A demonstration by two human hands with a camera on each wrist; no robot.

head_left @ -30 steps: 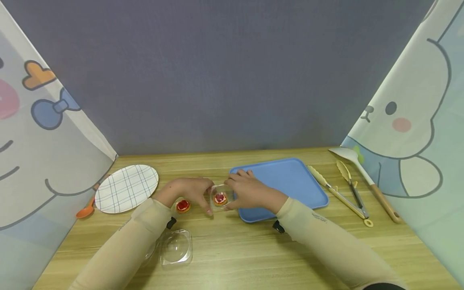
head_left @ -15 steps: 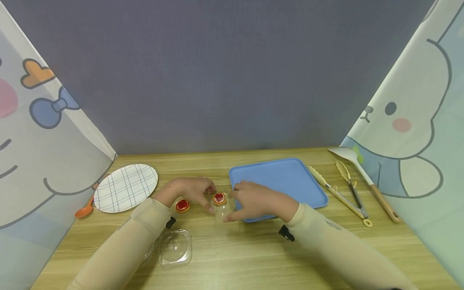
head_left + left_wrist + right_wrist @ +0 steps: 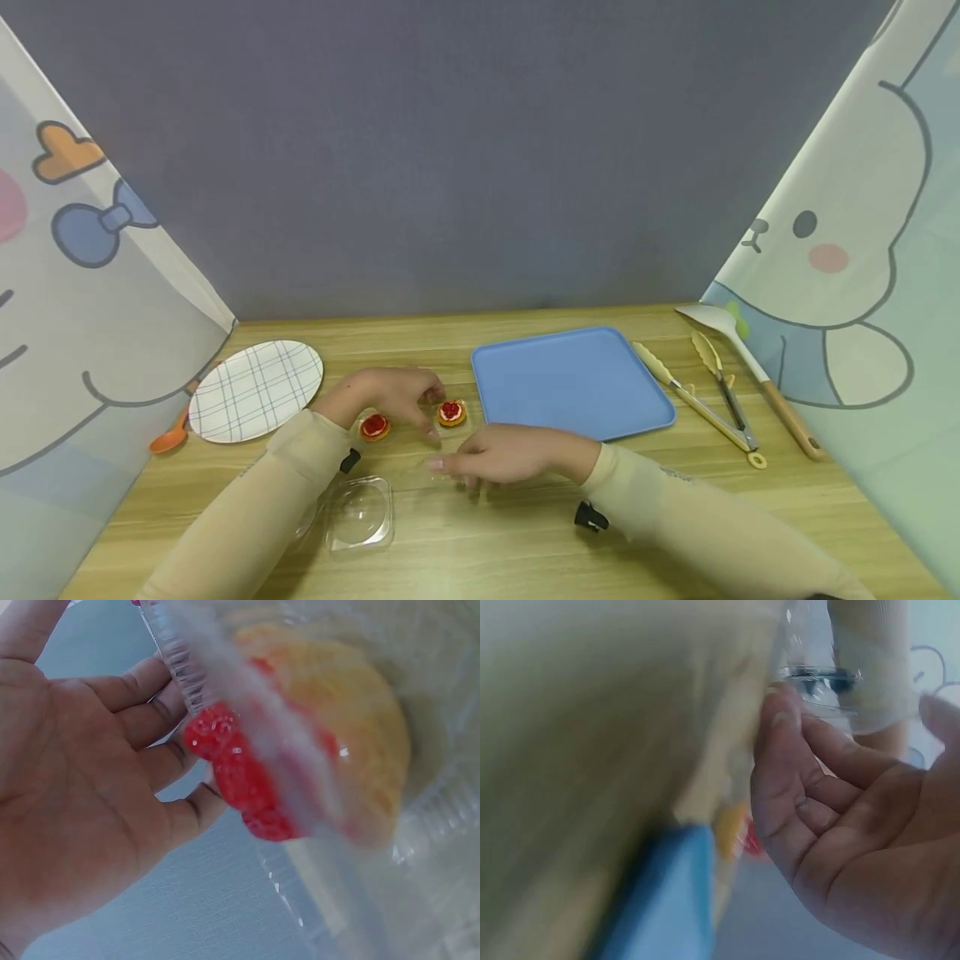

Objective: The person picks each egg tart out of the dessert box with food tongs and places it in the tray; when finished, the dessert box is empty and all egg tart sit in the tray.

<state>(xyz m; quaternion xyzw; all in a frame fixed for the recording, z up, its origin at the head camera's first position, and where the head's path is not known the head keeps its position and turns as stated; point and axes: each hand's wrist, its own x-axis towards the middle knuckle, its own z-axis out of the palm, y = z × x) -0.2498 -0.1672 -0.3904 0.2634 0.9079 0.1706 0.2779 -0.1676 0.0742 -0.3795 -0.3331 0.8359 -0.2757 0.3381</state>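
Left of centre in the head view, my left hand (image 3: pixel 392 398) holds the side of a clear container around a berry-topped tart (image 3: pixel 452 412). A second red-topped tart (image 3: pixel 374 427) sits in clear plastic under my left wrist. My left palm (image 3: pixel 75 787) and bent fingers show beside clear plastic and a tart (image 3: pixel 337 735) in the left wrist view. My right hand (image 3: pixel 506 454), nearer the front, pinches a clear plastic lid (image 3: pixel 825 682), faint in the head view. An open clear container (image 3: pixel 359 513) stands in front of my left wrist.
A blue tray (image 3: pixel 573 383) lies right of centre, with tongs (image 3: pixel 701 408), smaller tongs (image 3: pixel 727 392) and a wooden-handled spatula (image 3: pixel 757 367) farther right. At the left are a checked plate (image 3: pixel 257 390) and an orange spoon (image 3: pixel 171 437). More clear plastic shows partly behind my left sleeve.
My right hand has moved from the container beside the tray toward the front and slightly left, taking the clear lid off the tart. My left hand has stayed almost still.
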